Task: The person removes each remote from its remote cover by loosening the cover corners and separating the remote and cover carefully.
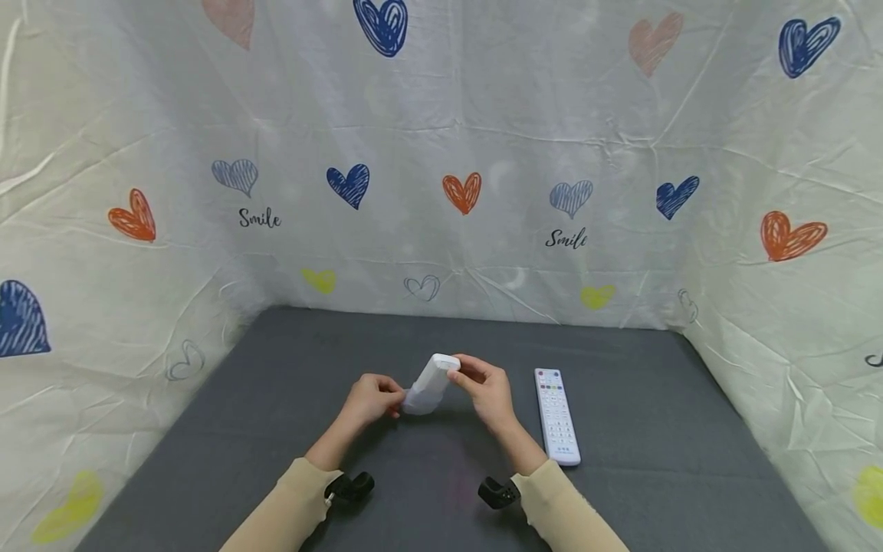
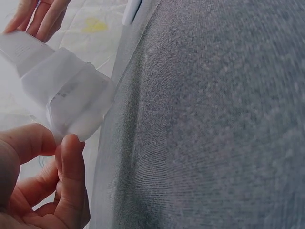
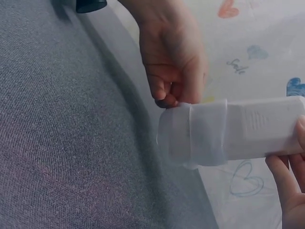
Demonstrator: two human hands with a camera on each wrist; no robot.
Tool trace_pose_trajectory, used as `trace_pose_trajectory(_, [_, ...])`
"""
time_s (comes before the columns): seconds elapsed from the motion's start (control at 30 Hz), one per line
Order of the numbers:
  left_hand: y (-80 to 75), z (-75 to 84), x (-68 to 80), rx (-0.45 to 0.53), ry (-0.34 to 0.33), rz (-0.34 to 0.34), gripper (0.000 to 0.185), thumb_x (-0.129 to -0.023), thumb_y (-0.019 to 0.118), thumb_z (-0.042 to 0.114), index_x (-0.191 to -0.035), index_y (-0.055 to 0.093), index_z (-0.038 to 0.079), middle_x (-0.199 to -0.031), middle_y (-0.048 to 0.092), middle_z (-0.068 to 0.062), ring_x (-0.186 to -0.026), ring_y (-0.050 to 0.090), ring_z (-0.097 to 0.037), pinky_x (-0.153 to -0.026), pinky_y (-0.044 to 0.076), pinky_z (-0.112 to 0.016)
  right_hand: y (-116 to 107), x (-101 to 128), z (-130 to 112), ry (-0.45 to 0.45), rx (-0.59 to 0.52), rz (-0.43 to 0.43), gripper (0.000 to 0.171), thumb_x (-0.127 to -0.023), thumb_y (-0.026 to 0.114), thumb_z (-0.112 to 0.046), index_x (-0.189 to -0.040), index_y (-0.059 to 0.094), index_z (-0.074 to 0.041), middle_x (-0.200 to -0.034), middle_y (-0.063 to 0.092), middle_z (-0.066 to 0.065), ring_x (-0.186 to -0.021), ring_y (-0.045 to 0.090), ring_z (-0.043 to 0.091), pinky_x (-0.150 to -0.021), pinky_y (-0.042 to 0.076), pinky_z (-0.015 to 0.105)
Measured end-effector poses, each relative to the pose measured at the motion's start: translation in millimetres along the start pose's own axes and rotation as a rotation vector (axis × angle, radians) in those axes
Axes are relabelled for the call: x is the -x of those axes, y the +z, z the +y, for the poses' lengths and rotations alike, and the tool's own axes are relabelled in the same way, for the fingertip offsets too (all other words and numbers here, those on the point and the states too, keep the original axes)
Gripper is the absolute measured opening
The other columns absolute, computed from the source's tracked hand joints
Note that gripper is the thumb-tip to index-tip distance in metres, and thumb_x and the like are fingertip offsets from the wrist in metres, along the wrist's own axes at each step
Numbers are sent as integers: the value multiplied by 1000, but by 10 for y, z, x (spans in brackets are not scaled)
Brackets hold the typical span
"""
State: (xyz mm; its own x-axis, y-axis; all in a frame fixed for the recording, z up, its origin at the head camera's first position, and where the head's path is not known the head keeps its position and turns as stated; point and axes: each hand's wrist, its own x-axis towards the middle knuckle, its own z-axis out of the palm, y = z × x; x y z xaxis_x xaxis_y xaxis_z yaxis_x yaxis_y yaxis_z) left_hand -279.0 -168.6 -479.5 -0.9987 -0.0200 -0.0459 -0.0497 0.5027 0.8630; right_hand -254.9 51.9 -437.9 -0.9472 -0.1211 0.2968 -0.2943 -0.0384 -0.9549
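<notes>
Both hands hold the white remote (image 1: 433, 379) off the counter (image 1: 290, 399): right hand (image 1: 486, 387) pinching its stiff upper end, left hand (image 1: 372, 399) pinching the soft, light, likely slippery clear sleeve (image 3: 205, 133) at its lower end.

From my remote seat I saw two forearms reaching in from the bottom of the head view, each covered by a long, soft-looking sleeve in pale cream-beige, the left sleeve (image 1: 286, 510) and the right sleeve (image 1: 562, 510) ending in plain cuffs at the wrist. Beside each cuff sat a small black camera mount, the left mount (image 1: 350, 486) rounded with a clip-like shape, the right mount (image 1: 498, 492) blocky; any strap was too small to make out. The left hand (image 1: 372, 399) and right hand (image 1: 487, 387) were bare, without rings or gloves.
</notes>
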Motion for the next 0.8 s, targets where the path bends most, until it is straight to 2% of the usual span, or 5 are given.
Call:
trace_pose_trajectory(0.23, [-20,-26,13,10,-2,12,7,-81,65,4,-79,70,0,-64,61,-7,-52,60,-14,-54,54,-30,1,-1,11,-6,-19,-15,30,-84,68,-1,-112,64,7,-111,65,25,-90,63,6,-79,53,19])
trace_pose_trajectory(0.47, [-25,-74,25,40,3,73,7,-80,65,6,-81,70,2,-69,64,-7,-54,61,-14,-55,55,-30,-15,-5,10,-11,9,-74,30,-86,67,-4,-114,64,4,-112,65,22,-93,65,10,-81,53,22])
trace_pose_trajectory(0.67, [-41,-84,31,125,31,81,8,-83,67,7,-85,70,0,-79,68,-12,-57,65,-16,-58,57,-32,-30,-10,12,46,1,-87,32,-86,68,-6,-117,65,1,-114,66,21,-94,66,11,-81,55,25])
trace_pose_trajectory(0.8, [-58,-98,16,170,47,88,9,-84,67,4,-87,69,-3,-84,68,-15,-58,66,-17,-59,57,-32,-29,-6,-7,100,-17,-104,33,-86,67,-6,-119,64,-1,-115,65,20,-94,68,19,-79,56,30])
